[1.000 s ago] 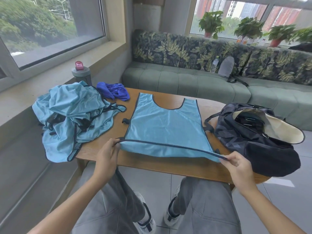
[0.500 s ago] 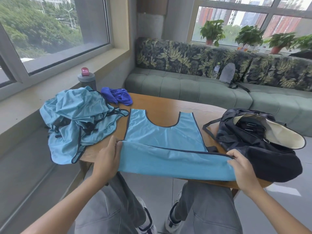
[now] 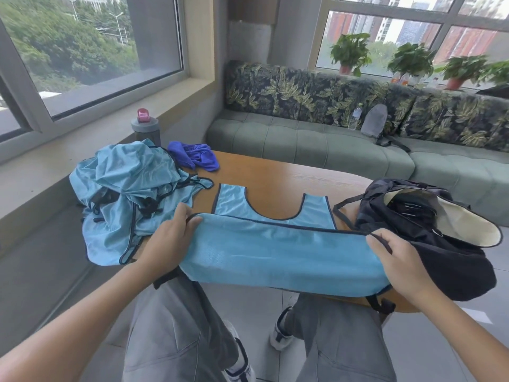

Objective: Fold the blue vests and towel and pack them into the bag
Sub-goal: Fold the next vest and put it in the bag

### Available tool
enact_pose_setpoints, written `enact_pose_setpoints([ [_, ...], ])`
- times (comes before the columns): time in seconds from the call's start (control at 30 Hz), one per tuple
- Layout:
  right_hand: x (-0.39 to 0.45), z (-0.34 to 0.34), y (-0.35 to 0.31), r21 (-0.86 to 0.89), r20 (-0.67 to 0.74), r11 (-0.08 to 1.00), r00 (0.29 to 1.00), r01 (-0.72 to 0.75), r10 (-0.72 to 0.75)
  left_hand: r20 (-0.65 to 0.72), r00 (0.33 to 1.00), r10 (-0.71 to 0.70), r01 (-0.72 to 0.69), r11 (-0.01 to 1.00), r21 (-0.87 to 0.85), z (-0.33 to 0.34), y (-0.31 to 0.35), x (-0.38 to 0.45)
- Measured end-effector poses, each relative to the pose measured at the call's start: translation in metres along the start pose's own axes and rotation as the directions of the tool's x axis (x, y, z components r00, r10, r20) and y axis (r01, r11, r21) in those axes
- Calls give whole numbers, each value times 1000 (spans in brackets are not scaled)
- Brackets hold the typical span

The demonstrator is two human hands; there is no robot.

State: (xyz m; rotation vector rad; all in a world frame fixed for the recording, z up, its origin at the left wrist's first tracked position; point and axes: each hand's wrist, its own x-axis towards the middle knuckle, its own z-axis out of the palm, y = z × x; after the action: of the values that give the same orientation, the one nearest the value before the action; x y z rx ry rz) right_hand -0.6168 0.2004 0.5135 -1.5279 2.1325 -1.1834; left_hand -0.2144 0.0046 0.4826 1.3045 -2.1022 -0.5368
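Observation:
A light blue vest (image 3: 275, 255) with dark trim lies on the wooden table (image 3: 275, 177), its near hem lifted and carried over towards the neckline. My left hand (image 3: 173, 238) pinches the hem's left corner. My right hand (image 3: 396, 260) pinches the right corner beside the bag. A heap of several more blue vests (image 3: 129, 194) sits at the table's left end. A crumpled dark blue towel (image 3: 195, 158) lies behind that heap. The black duffel bag (image 3: 429, 238) stands open at the table's right end, showing a pale lining.
A grey bottle with a pink cap (image 3: 145, 128) stands on the window ledge behind the heap. A green sofa (image 3: 330, 144) runs along the far side, with a grey pouch and a water bottle on it. My knees are under the table's near edge.
Both hands have carried the vest's near hem up and away from me, so the lower half now covers most of the upper half. The camera has tilted up slightly.

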Motion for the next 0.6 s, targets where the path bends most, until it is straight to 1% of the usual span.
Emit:
enact_pose_setpoints([
  [0.17, 31, 5, -2, -25, -54, 1000, 999, -3, 2, -8, 1000, 18, -18, 999, 48, 4, 1, 34],
  [0.33, 61, 22, 8, -63, -130, 998, 991, -24, 16, 46, 998, 52, -59, 986, 158, 18, -6, 70],
  [0.5, 86, 44, 26, -106, -155, 992, 986, -72, 55, 109, 994, 15, -29, 990, 136, 38, -19, 98],
  [0.6, 103, 43, 25, -142, -196, 989, 981, -40, 12, 98, 995, -1, -12, 992, 128, 44, -18, 116],
])
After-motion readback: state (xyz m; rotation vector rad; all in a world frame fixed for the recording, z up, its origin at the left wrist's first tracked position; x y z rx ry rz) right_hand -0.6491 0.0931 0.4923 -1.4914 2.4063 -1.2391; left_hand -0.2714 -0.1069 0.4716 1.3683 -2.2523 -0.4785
